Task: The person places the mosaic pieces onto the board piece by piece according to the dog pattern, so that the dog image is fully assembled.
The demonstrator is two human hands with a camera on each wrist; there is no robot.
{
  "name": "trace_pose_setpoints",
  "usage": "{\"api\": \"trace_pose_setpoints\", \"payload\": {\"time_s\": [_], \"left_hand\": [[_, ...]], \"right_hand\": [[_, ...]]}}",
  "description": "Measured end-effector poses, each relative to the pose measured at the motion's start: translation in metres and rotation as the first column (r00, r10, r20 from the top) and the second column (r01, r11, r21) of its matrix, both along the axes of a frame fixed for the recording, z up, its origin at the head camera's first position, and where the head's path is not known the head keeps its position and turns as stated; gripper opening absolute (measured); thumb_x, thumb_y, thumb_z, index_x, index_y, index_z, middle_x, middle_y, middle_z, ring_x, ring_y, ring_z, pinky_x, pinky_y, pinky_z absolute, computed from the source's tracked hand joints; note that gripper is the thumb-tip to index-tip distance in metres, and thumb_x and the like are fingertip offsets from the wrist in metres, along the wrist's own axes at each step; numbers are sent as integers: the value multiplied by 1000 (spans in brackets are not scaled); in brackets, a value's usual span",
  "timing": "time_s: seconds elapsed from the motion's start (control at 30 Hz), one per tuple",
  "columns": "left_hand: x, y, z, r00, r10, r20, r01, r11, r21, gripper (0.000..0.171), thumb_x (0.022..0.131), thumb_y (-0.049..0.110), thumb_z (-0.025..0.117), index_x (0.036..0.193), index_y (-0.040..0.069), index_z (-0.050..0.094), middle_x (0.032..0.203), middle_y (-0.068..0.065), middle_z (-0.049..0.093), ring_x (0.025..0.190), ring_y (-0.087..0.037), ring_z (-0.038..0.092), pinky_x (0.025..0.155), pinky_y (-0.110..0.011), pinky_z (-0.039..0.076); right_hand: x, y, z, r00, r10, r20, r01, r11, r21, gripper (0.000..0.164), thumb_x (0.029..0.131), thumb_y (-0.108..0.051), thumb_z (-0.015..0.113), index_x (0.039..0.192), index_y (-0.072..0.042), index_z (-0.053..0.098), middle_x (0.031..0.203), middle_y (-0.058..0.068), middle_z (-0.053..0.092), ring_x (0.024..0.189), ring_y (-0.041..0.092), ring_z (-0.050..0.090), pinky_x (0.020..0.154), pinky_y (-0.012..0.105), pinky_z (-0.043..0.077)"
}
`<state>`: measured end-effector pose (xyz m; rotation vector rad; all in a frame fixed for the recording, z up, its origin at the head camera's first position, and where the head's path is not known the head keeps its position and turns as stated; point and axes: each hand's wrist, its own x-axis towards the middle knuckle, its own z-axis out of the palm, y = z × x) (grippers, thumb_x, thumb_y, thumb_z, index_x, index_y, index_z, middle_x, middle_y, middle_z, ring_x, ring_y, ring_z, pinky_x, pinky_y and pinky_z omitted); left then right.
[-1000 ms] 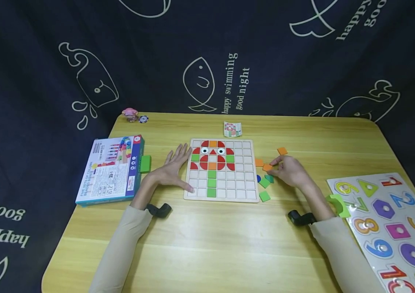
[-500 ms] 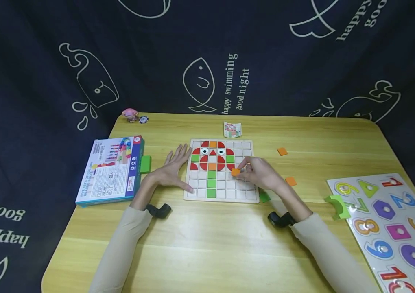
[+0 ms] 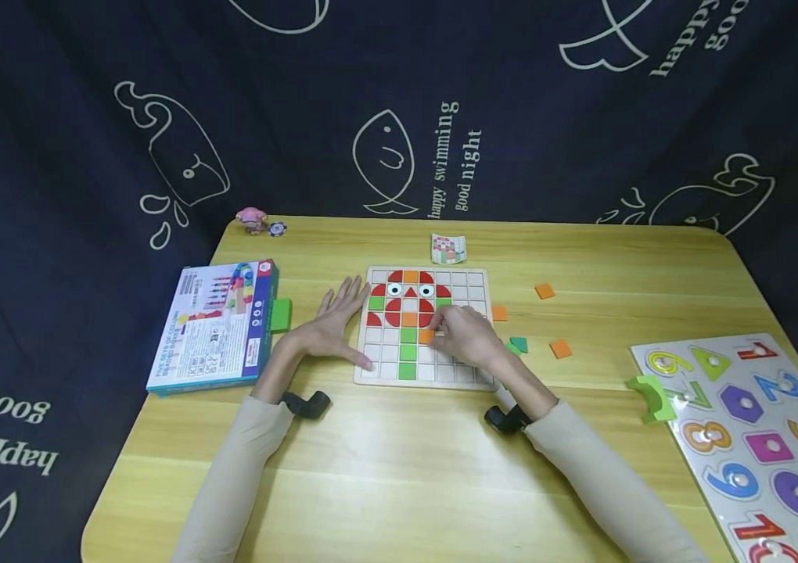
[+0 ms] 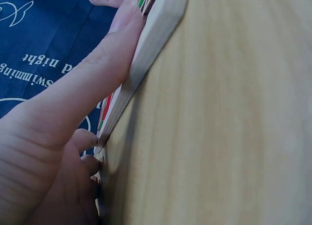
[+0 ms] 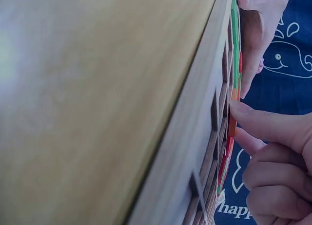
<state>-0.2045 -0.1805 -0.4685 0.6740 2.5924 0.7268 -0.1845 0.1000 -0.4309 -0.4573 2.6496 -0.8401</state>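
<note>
A wooden grid board (image 3: 385,374) bears red, green and orange tiles, with two round eye pieces among them. My left hand (image 3: 328,328) lies spread along its left side, thumb on the lower left corner; the left wrist view shows the thumb (image 4: 97,74) against the board's edge. Thumb and index finger of my right hand (image 3: 468,336) pinch an orange square tile (image 3: 426,336) at the cell right of the top tile in the green column. In the right wrist view this orange tile (image 5: 233,120) meets the board's surface; whether it lies flat cannot be told.
Loose orange tiles (image 3: 561,348) and green pieces (image 3: 519,344) lie right of the board. A small pattern card (image 3: 448,249) is behind it. At left are a toy box (image 3: 219,328) and green block (image 3: 282,315); at right, a number puzzle (image 3: 768,447) and green arch (image 3: 652,397).
My right hand has picked up an orange tile from right of the board and carried it left to a cell beside the green column. The left hand has stayed put.
</note>
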Motion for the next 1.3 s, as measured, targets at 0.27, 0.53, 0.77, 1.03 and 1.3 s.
{"api": "trace_pose_setpoints", "payload": {"time_s": [0.27, 0.53, 0.77, 1.03, 1.3], "left_hand": [[-2, 0, 0, 1000, -9, -2, 9, 1000, 12, 142, 58, 62, 84, 156, 14, -7, 161, -12, -21, 149, -32, -21, 120, -57, -13], [0, 1, 2, 1000, -4, -5, 4, 1000, 4, 141, 58, 63, 83, 156, 14, -7, 161, -11, -21, 149, -31, -21, 120, -55, -13], [0, 0, 2, 1000, -6, -6, 6, 1000, 11, 140, 60, 61, 84, 156, 14, -6, 161, -12, -20, 149, -32, -21, 120, -56, -13], [1, 1, 2, 1000, 2, -2, -2, 1000, 1, 141, 59, 64, 82, 156, 16, -7, 162, -10, -21, 149, -30, -22, 121, -54, -13], [0, 0, 2, 1000, 1, 13, -1, 1000, 12, 140, 59, 62, 83, 156, 17, -8, 162, -8, -22, 149, -29, -22, 120, -56, -13]], "right_hand": [[-6, 4, -7, 1000, -25, -17, 24, 997, -75, 18, 79, -16, 79, 95, -10, 72, 65, 1, 53, 59, 14, 40, 53, 23, 30], [-9, 7, -12, 999, -41, -2, 40, 986, -162, 19, 75, -16, 83, 92, -14, 76, 62, 2, 49, 56, 15, 34, 52, 23, 26], [-13, 23, -6, 1000, -22, 18, 26, 975, -220, 22, 77, -19, 81, 98, -15, 77, 57, -2, 44, 50, 13, 30, 46, 20, 22], [-40, 114, 11, 943, -333, -28, 318, 919, -232, 35, 85, -18, 73, 118, -7, 69, 49, -7, 34, 42, 8, 28, 40, 25, 27], [-55, 176, -6, 860, -492, 135, 509, 848, -148, 44, 82, -17, 76, 124, -9, 66, 76, -4, 63, 71, 15, 47, 64, 28, 42]]}}
